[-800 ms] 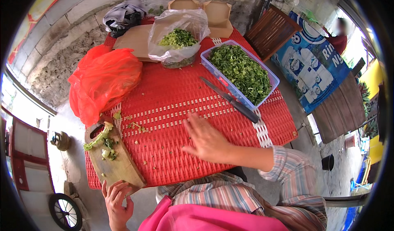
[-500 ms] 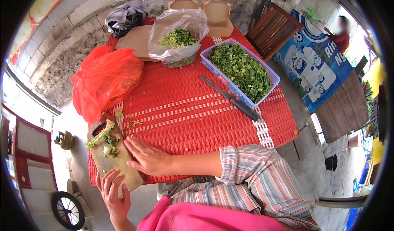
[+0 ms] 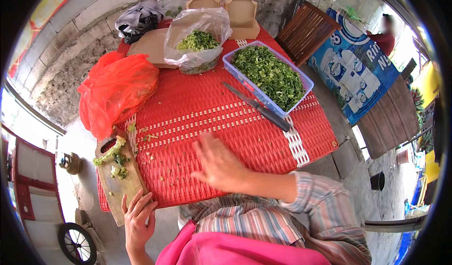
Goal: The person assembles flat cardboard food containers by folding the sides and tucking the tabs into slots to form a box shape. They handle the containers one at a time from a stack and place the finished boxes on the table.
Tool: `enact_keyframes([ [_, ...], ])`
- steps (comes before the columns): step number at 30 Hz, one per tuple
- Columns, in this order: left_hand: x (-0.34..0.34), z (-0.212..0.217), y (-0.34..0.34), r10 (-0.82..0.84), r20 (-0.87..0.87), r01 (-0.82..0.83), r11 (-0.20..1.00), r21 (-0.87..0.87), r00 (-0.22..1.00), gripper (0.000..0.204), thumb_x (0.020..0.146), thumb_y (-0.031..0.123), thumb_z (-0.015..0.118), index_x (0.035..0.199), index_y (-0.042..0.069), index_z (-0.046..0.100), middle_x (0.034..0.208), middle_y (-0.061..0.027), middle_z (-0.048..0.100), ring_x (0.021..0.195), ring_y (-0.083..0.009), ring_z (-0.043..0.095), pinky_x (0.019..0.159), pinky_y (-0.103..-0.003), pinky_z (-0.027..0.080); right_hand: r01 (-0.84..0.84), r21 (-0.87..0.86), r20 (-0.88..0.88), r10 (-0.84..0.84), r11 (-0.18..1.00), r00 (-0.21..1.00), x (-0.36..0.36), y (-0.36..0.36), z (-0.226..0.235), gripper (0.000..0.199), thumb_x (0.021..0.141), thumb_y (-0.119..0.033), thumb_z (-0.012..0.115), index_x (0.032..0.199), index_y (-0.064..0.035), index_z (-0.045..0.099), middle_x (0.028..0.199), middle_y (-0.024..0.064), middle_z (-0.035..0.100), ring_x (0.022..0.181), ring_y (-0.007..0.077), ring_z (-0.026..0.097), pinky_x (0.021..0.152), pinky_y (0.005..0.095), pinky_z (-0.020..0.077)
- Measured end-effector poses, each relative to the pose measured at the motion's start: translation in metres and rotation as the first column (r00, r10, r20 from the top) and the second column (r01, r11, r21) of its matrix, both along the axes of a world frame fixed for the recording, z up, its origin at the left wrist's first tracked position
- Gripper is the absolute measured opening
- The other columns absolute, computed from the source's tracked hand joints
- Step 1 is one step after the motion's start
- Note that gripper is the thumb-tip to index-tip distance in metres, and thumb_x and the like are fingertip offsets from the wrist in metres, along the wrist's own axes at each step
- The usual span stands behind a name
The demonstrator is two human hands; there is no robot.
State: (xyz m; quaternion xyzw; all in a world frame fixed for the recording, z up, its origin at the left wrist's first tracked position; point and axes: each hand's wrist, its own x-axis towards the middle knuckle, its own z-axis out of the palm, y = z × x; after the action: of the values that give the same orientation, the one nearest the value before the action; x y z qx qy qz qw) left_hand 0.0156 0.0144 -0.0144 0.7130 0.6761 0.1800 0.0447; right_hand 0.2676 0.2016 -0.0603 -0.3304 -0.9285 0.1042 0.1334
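Observation:
My left hand [image 3: 138, 215] holds the near end of a wooden cutting board [image 3: 123, 182], which hangs over the front left edge of the red woven table [image 3: 207, 109]. A few green vegetable scraps [image 3: 115, 159] lie on the board. My right hand [image 3: 219, 164], blurred, hovers flat with fingers apart over the table's front middle and holds nothing. A dark-handled knife [image 3: 259, 107] lies further back, beside a blue-rimmed plastic tub [image 3: 268, 74] full of chopped greens.
A red plastic bag [image 3: 115, 91] lies at the table's left. A clear bag of greens [image 3: 197, 41], cardboard boxes [image 3: 240, 15] and a dark cloth [image 3: 136, 18] stand at the back. A wooden chair [image 3: 306, 29], blue banner [image 3: 351, 72] and another person [image 3: 383, 29] are to the right.
My right hand reached left to the cutting board, then came back right to the table's front middle. My left hand stays at the board's near end.

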Motion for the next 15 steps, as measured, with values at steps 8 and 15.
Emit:
enact_keyframes([
  [8,-0.011,-0.007,-0.016,0.111,0.084,-0.113,0.993,0.022,0.990,0.031,0.072,-0.002,0.067,0.102,0.005,0.065,0.129,-0.0113,0.064,0.128,-0.0297,0.057,0.118,-0.054,0.023,-0.477,-0.161,-0.372,0.395,0.864,0.840,-0.121,-0.044,-0.019,0.079,0.104,-0.053,0.035,0.151,0.0098,0.027,0.157,0.0314,0.027,0.149,0.0403,0.026,0.123,0.0463,0.0220],
  [15,-0.017,-0.004,-0.019,0.110,0.112,-0.114,0.993,0.034,0.988,0.031,0.069,-0.002,0.066,0.099,0.005,0.066,0.125,-0.0120,0.066,0.126,-0.0304,0.059,0.118,-0.054,0.022,0.020,-0.147,0.077,-0.008,0.989,0.997,-0.106,0.091,0.014,0.085,0.103,-0.058,0.029,0.156,0.0068,0.012,0.164,0.0266,0.007,0.154,0.0350,0.006,0.126,0.0428,0.0111],
])
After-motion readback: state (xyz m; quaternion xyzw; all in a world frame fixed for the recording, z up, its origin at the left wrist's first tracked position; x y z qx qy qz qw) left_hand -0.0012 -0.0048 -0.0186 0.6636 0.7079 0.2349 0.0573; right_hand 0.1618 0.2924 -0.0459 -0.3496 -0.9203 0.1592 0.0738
